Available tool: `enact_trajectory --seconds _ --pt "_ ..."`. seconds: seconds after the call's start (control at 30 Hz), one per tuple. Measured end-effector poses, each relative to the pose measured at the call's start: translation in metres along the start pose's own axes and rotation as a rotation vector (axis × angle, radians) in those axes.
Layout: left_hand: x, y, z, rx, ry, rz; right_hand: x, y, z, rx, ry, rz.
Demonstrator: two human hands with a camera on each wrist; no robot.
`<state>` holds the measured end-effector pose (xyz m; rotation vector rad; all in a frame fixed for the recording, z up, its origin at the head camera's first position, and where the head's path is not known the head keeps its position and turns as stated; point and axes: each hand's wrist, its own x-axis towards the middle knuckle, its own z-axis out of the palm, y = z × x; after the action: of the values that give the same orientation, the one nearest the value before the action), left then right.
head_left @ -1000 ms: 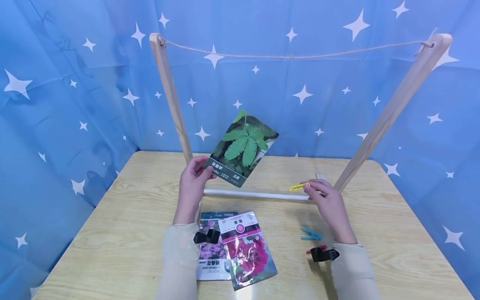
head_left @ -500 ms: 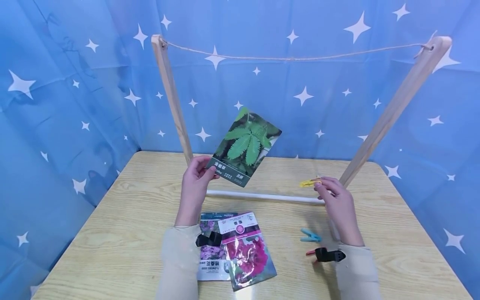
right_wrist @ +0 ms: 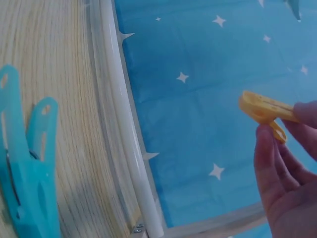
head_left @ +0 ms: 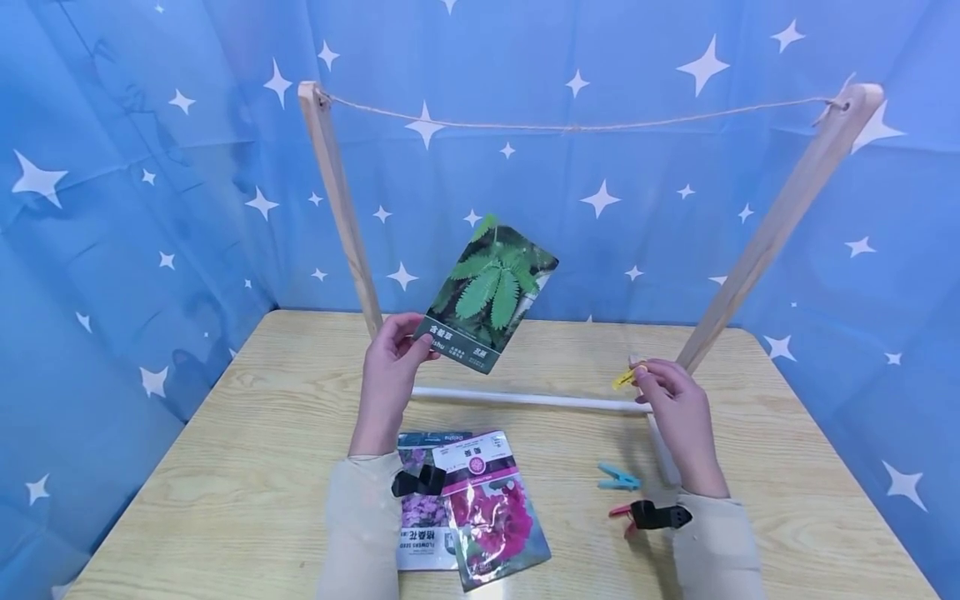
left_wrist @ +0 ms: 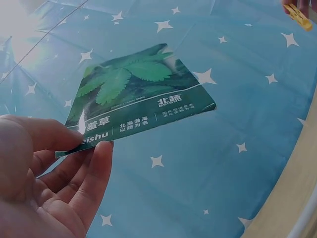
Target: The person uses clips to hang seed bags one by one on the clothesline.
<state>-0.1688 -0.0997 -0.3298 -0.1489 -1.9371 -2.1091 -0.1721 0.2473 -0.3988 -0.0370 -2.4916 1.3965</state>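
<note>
My left hand [head_left: 388,354] pinches a green seed packet [head_left: 491,292] by its lower left corner, thumb on the printed front and fingers behind. A serrated leaf is pictured on it, and the packet leans to the right, raised above the table. Off to the right, my right hand [head_left: 678,404] holds a small yellow clothespin [right_wrist: 262,106] between thumb and fingers at its handle end. In the head view the clothespin's nose points down and left. Both hands are below the twine [head_left: 525,127], between the two wooden posts.
Two more seed packets, one purple-flowered [head_left: 423,546] and one pink-flowered [head_left: 495,521], overlap on the table [head_left: 247,467]. A blue clothespin [head_left: 618,477] and a red clothespin [head_left: 621,511] lie near my right wrist. A white bar [head_left: 525,400] joins the left post [head_left: 341,200] and right post [head_left: 780,229] low down.
My right hand has shifted a little to the right, and the yellow clothespin has tipped from nearly level to nose-down. The green packet has barely moved. The head view has tilted slightly.
</note>
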Motion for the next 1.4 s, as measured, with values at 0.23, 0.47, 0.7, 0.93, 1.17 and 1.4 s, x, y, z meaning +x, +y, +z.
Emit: enact_trajectory --seconds 0.23,0.47,0.7,0.93,1.17,1.4 --pt "0.003 0.005 0.000 0.029 0.004 0.024 -0.003 -0.003 0.001 0.047 0.018 0.041" --pt "0.006 0.007 0.000 0.020 0.022 0.053 -0.003 -0.005 0.001 0.073 0.030 0.025" --pt "0.006 0.012 -0.003 -0.013 0.043 0.065 -0.003 -0.010 0.002 0.094 0.048 -0.001" --pt "0.007 0.015 -0.005 -0.041 0.056 0.080 -0.005 -0.018 0.003 0.122 0.074 0.004" --pt "0.008 0.015 -0.004 -0.030 0.057 0.080 -0.013 -0.036 -0.001 0.164 0.092 -0.045" --pt "0.016 -0.001 -0.014 -0.060 0.078 0.109 -0.020 -0.053 -0.005 0.128 0.115 -0.097"
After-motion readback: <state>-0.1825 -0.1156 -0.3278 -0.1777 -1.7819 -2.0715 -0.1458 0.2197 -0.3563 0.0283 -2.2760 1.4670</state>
